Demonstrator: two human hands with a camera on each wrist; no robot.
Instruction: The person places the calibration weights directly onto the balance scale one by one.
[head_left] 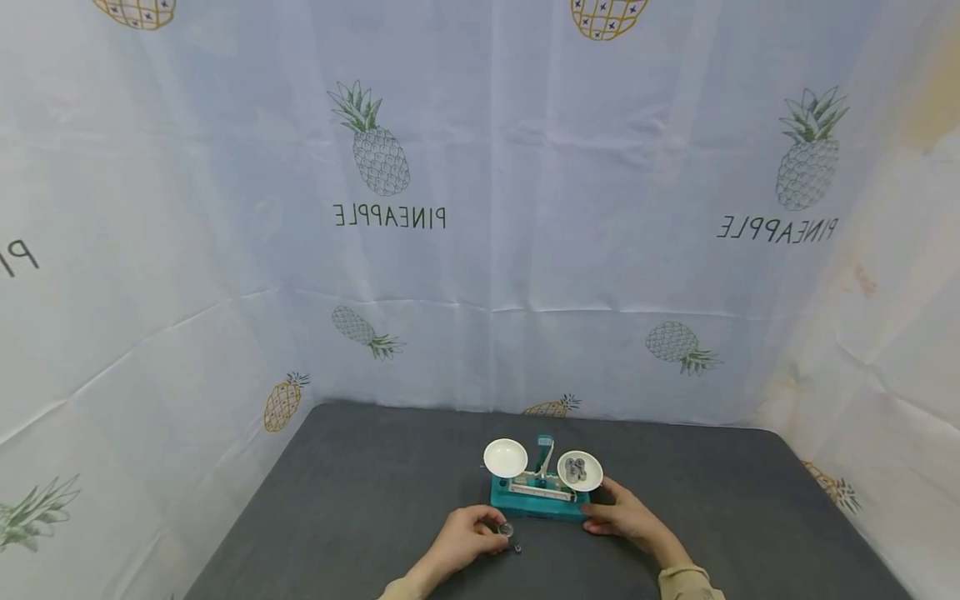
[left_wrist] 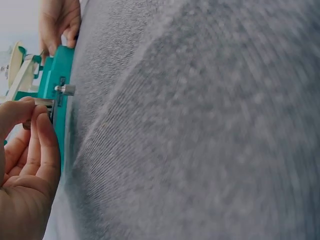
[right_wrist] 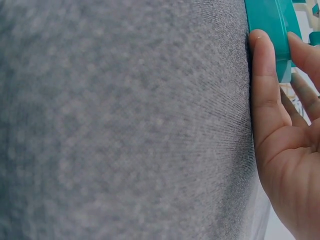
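A teal balance scale (head_left: 534,502) stands on the dark tabletop, with a white left pan (head_left: 506,458) and a white right pan (head_left: 598,472). Several small grey pieces (head_left: 576,470) lie together in the right pan. My left hand (head_left: 468,537) pinches a small round metal weight (head_left: 506,529) between thumb and fingertips, just in front of the scale. Beside those fingertips is a smaller silver weight (left_wrist: 68,90) with a knob, on the table. My right hand (head_left: 626,517) grips the right end of the teal base (right_wrist: 270,30), thumb and fingers on either side.
The dark grey tabletop (head_left: 360,467) spreads around the scale. Behind it and along both sides hangs a pale curtain (head_left: 525,250) printed with pineapples, meeting the table's edges.
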